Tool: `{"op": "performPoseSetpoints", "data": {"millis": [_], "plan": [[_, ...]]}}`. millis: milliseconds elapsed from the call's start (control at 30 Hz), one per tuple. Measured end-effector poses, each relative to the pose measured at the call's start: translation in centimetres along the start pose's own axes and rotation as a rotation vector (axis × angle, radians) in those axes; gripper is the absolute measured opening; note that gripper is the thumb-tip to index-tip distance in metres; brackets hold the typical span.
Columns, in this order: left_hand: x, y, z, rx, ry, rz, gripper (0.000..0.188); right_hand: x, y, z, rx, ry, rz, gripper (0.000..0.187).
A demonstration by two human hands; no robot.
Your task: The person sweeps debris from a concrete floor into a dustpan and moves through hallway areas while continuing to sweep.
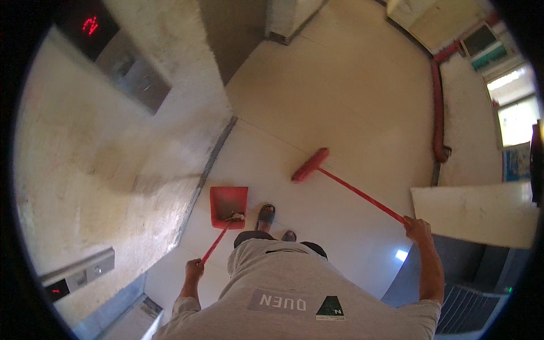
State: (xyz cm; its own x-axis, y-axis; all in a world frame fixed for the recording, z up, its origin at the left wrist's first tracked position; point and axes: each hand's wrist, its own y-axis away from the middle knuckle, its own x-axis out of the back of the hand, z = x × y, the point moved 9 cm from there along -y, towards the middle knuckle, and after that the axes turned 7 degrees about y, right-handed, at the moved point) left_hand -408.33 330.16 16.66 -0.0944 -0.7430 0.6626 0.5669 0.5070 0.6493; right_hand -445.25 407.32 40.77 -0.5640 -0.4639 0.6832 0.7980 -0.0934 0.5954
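My left hand (194, 268) is closed round the red handle of a long-handled dustpan (229, 198). The red pan rests on the floor to the left of my feet, with a small pile of pale and dark litter (236, 217) near its back. Out to the right, my right hand (418, 230) grips the end of a red broom handle. The broom head (310, 165), with red bristles, is on the floor ahead of me, to the right of the dustpan and apart from it.
A stained wall (130, 153) with lift call panels (133, 73) runs along the left. Pale tiled floor (334, 85) stretches ahead. A red pipe (438, 113) follows the right wall. Close on my right are a pale board (476, 212) and a dark rack (467, 309).
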Motion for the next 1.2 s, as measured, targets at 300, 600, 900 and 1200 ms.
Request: {"op": "performPoseSetpoints", "data": {"millis": [300,600,900,1200], "plan": [[3.1,-3.3,3.8,-0.069,0.150,-0.067,0.019,-3.5,-1.8,-10.9,0.104,-0.104,-0.108,0.048],[2.2,-7.6,12.5,-0.142,0.105,-0.128,0.022,-15.9,7.8,-3.4,-0.180,-0.172,-0.311,0.045],[-3.7,-13.9,21.1,-0.212,0.103,-0.231,0.020,-26.5,28.0,-10.6,-0.481,-0.598,-0.284,0.041],[-6.6,-15.7,28.7,-0.095,0.169,-0.410,0.018,-28.1,42.6,-30.3,-0.759,-0.992,-0.530,0.040]]}}
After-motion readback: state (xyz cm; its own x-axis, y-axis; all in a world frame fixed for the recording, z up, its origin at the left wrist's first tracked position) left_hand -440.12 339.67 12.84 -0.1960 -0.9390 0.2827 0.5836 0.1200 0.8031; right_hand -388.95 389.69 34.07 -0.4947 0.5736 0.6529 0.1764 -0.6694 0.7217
